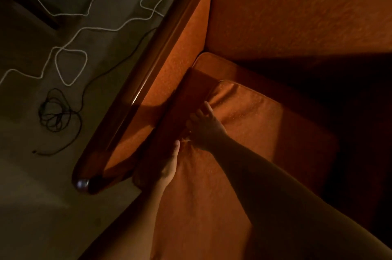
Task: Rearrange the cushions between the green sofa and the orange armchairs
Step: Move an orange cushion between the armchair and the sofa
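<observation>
A: So, where are your hands relative to the orange cushion [244, 132]?

B: Both are at the cushion's near-left edge. Your right hand [204, 127] lies on top of it, fingers spread and lightly bent, fingertips reaching over the edge that faces the armrest. Your left hand [170, 164] is just beside it, nearer to you, set along the cushion's side with fingers fairly straight; whether it grips the fabric, you cannot tell in this dim light.

A: And where does the cushion itself lie?

B: It sits on the seat of an orange armchair [297, 15], tilted, its left edge raised above the seat cushion [212, 64] underneath. The chair's backrest rises beyond the cushion's far side.

A: What lies to the cushion's left?

B: The armchair's dark wooden armrest [135, 81] runs alongside it. Beyond that, on the floor [31, 196], a white cord [70, 55] loops about, and a dark cable [55, 111] lies coiled nearer you.
</observation>
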Demonstrator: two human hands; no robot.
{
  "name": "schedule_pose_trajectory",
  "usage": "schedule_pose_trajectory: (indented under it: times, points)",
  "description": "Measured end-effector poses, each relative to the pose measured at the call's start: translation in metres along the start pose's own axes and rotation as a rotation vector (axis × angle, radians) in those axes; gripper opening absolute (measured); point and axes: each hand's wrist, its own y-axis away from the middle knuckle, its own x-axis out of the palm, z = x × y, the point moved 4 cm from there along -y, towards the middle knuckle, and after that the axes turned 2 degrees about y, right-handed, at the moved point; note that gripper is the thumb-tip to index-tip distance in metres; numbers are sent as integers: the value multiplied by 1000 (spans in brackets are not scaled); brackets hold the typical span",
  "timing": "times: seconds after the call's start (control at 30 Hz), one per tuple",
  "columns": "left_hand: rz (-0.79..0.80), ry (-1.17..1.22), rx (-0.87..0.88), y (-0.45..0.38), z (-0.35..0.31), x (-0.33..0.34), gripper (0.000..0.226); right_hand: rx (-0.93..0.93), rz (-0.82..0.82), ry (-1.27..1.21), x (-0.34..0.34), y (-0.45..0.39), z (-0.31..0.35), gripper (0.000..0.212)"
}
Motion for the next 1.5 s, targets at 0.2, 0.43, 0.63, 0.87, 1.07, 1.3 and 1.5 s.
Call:
schedule_pose_trajectory:
  times: [0.2,0.43,0.63,0.87,1.07,1.3,1.5]
  points:
    - [-73,-209,-143,32,-22,-8,70,-129,-5,66,-42,12,-8,49]
    - [-143,-594,229,106,-169,-16,86,8,-201,21,-153,114,-84,45]
    - [-255,-876,669,160,-309,-2,107,255,-350,-211,-214,224,-148,38]
    - [-69,-1093,1105,168,-367,55,77,565,-207,-362,-168,285,-153,46]
    - [51,-1255,1165,138,-392,63,103,591,-271,-369,-188,269,-188,73]
    - [144,-1292,1342,112,-413,46,120,574,-167,-241,-200,217,-217,123]
    - [63,-1295,1285,74,-425,34,107,560,-148,-248,-199,183,-234,116]
